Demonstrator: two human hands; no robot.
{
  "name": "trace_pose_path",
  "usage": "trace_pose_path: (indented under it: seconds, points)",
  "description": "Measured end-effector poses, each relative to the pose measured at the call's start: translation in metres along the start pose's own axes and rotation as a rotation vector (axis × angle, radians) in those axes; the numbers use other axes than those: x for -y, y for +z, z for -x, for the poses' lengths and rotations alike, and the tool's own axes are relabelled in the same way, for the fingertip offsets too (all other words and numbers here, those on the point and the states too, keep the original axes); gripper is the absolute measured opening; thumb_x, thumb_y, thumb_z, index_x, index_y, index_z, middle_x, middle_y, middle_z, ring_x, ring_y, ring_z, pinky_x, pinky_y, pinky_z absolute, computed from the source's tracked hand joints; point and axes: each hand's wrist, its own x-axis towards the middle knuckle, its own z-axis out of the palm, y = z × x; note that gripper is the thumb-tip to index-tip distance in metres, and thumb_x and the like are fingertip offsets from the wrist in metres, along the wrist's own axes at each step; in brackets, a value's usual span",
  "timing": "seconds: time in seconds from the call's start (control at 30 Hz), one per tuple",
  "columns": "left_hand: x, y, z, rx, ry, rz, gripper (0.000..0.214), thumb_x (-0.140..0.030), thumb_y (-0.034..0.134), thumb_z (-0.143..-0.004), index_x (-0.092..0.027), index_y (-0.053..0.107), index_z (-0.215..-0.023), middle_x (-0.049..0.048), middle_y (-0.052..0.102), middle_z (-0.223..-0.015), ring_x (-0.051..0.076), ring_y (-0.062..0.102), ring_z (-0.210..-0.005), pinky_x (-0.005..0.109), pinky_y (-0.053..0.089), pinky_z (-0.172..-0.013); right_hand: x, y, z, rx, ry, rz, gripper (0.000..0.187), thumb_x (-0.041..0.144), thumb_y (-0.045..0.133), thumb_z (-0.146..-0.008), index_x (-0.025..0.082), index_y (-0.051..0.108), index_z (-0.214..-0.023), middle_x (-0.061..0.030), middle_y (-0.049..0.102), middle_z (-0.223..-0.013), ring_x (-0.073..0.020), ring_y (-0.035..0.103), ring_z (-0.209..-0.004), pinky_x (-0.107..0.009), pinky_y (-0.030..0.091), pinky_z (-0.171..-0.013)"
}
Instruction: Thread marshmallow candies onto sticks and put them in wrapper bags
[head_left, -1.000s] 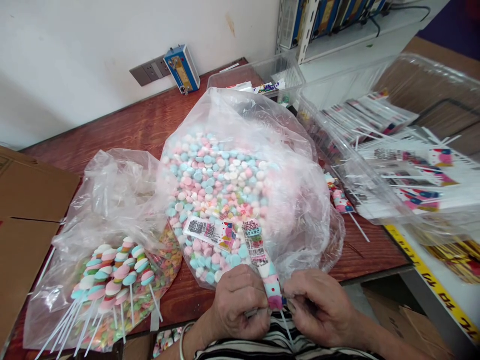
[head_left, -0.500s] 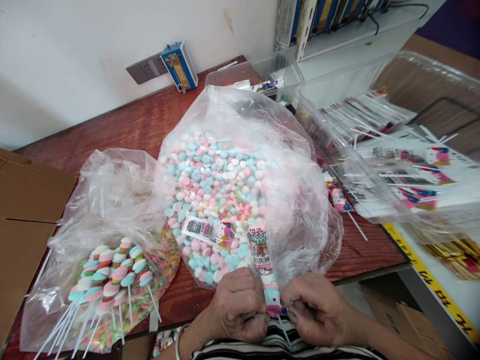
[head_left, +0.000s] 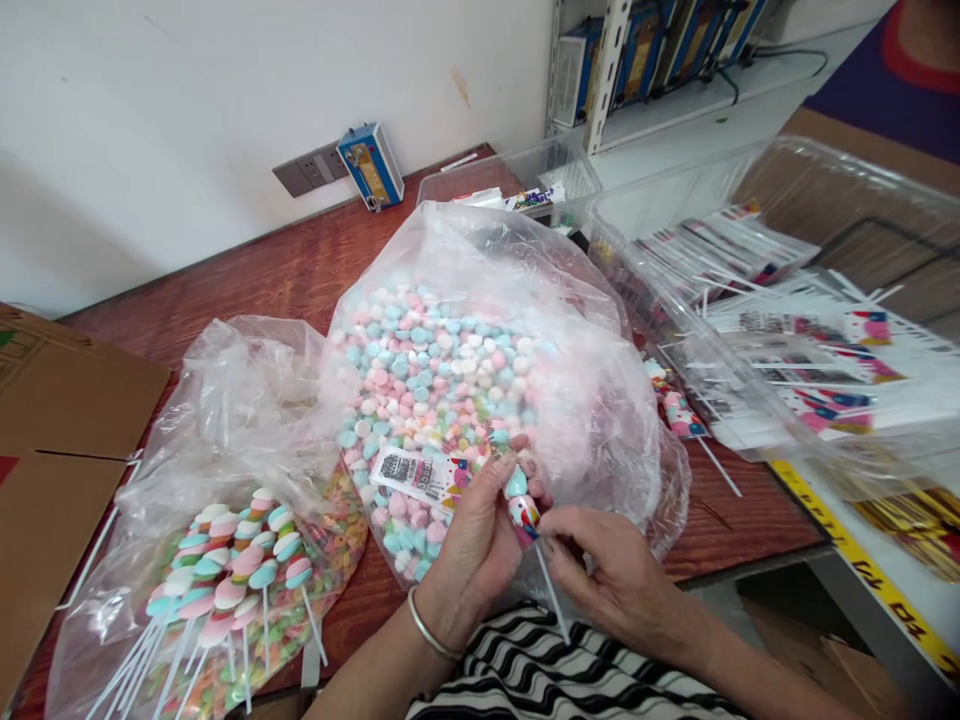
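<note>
A wrapped marshmallow lollipop point(head_left: 523, 512) rests in my left hand point(head_left: 476, 535), whose fingers curl round its printed wrapper. Its white stick points down toward my lap. At the wrapper's lower end, my right hand point(head_left: 619, 570) pinches the edge beside the stick. Behind both hands lies a large clear bag of pink, white and blue marshmallows point(head_left: 420, 345). A flat printed wrapper point(head_left: 420, 475) is on top of that bag. To the left, several unwrapped marshmallow lollipops point(head_left: 232, 560) lie on a bag of coloured gummy rings point(head_left: 341, 530).
On the right stands a clear plastic bin point(head_left: 705, 350) of wrappers and white sticks. Another wrapped lollipop point(head_left: 682, 415) lies beside it. A cardboard box point(head_left: 75, 440) is at the left, and a blue device point(head_left: 371, 168) by the wall socket. A person's torso point(head_left: 892, 90) shows at upper right.
The lollipop has been raised and tilted away from me. My left hand has turned from a fist at the wrapper's lower end to curl round its body; my right hand still pinches the lower end.
</note>
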Motion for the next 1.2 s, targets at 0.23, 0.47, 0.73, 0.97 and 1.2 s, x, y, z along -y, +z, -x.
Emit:
trace_pose_path:
  seconds: [0.23,0.47,0.73,0.97,1.2]
  points:
    - [-0.012,0.013,-0.014,-0.084,0.387,0.021,0.028,-0.026,0.072,-0.079,-0.02,0.06,-0.103,-0.0043,0.056,-0.078,0.006,0.055,-0.065,0.022,0.049,-0.074,0.002,0.016,0.006,0.116,0.357,-0.308,0.021,0.031,0.036,-0.101,0.021,0.053,-0.108,0.0055,0.058,-0.062,-0.0117,0.054,-0.046,-0.02,0.039,-0.043]
    - [0.022,0.017,-0.006,-0.123,0.392,-0.096,0.024,-0.03,0.072,-0.08,-0.016,0.06,-0.095,-0.0047,0.054,-0.064,0.007,0.052,-0.058,0.021,0.045,-0.067,-0.003,0.032,-0.003,-0.067,0.181,0.023,0.022,0.026,0.034,-0.1,0.02,0.055,-0.095,-0.0022,0.068,-0.071,-0.0179,0.067,-0.057,-0.025,0.048,-0.05]
    - [0.002,0.009,0.002,0.089,0.325,-0.037,0.048,-0.047,0.073,-0.076,-0.02,0.06,-0.113,0.0084,0.064,-0.113,0.021,0.061,-0.104,0.032,0.047,-0.089,-0.01,0.028,-0.004,-0.236,-0.029,0.31,0.018,0.02,0.039,-0.099,0.017,0.056,-0.101,-0.0011,0.064,-0.064,-0.0165,0.064,-0.052,-0.025,0.045,-0.048]
    - [-0.03,0.016,0.0,0.066,0.413,-0.022,0.04,-0.028,0.072,-0.081,-0.023,0.059,-0.118,-0.0016,0.059,-0.087,0.008,0.056,-0.069,0.028,0.049,-0.08,0.002,0.026,-0.002,-0.146,-0.005,0.182,0.018,0.02,0.039,-0.1,0.018,0.054,-0.108,-0.0009,0.065,-0.072,-0.015,0.064,-0.058,-0.024,0.046,-0.053]
    - [-0.003,0.026,0.004,0.006,0.463,0.006,0.027,-0.029,0.065,-0.087,-0.018,0.059,-0.111,-0.0097,0.038,-0.061,0.002,0.034,-0.046,0.022,0.044,-0.064,0.008,0.032,-0.005,-0.113,0.11,-0.072,0.02,0.027,0.036,-0.101,0.023,0.052,-0.09,0.0036,0.059,-0.064,-0.0125,0.06,-0.051,-0.021,0.045,-0.048]
